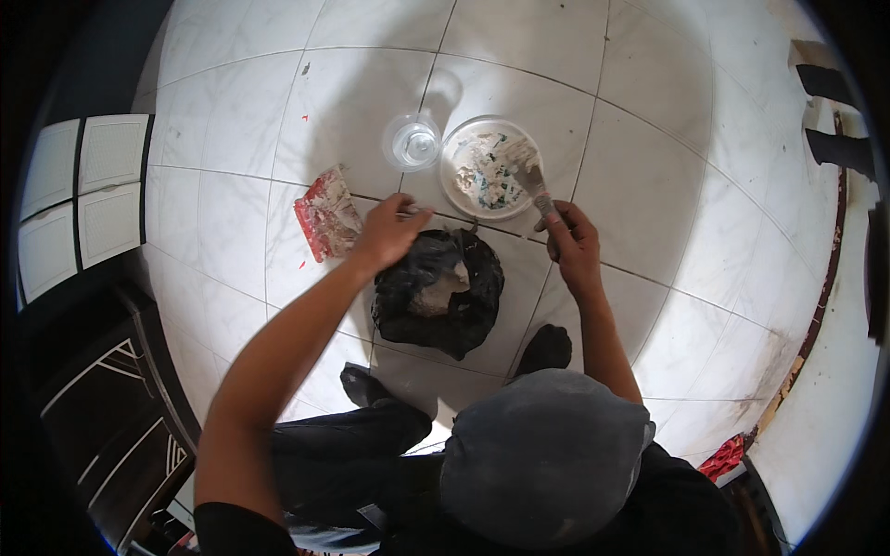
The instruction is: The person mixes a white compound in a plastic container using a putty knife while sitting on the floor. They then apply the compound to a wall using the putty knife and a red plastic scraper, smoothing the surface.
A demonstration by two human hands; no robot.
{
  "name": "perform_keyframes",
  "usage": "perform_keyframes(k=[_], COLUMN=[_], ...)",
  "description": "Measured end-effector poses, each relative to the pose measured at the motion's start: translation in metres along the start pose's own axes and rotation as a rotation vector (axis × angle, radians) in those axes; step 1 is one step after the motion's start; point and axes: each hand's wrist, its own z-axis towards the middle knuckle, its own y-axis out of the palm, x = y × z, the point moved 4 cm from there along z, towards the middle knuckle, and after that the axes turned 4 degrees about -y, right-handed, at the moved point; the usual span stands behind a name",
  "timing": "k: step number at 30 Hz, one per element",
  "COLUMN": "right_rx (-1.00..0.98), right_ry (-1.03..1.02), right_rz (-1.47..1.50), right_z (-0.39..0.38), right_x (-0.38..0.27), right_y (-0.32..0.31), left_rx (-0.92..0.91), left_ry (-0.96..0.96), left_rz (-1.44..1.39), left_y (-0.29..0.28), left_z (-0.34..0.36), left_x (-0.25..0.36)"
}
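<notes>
My right hand (575, 243) is closed round the handle of a putty knife (545, 200). The knife's blade rests in a pale, lumpy mix with dark green bits (491, 171), inside a round shallow white bowl (449, 190). Over the far left edge of a black plastic bag (399, 320), my left hand (391, 232) has its fingers curled in; what they pinch, if anything, is too small to name. The bag's mouth is open, showing pale powder (431, 298). Left of that hand lies a flat red piece smeared with white (326, 215).
A clear cup of liquid (414, 145) stands just left of the bowl. White tiles (649, 176) cover the floor. My feet (545, 349) are near the bag. Dark furniture with white panels (88, 195) lines the left side; a red wrapper (726, 458) lies by the right wall.
</notes>
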Motion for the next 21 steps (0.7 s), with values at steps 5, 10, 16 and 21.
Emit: perform_keyframes(k=[5, 10, 16, 21], right_rx=[-0.023, 0.120, 0.214, 0.143], right_ry=[0.076, 0.030, -0.066, -0.275], right_rz=[0.020, -0.069, -0.319, -0.285], right_z=[-0.009, -0.015, 0.004, 0.063], right_x=[0.002, 0.011, -0.006, -0.019], right_y=[0.002, -0.013, -0.036, -0.020], left_rx=[-0.013, 0.216, 0.286, 0.408], left_ry=[-0.175, -0.204, -0.220, -0.126], left_rz=[-0.274, -0.247, -0.134, -0.102], left_y=[0.050, 0.079, 0.076, 0.088], left_z=[0.010, 0.020, 0.012, 0.012], left_x=[0.043, 0.036, 0.061, 0.058])
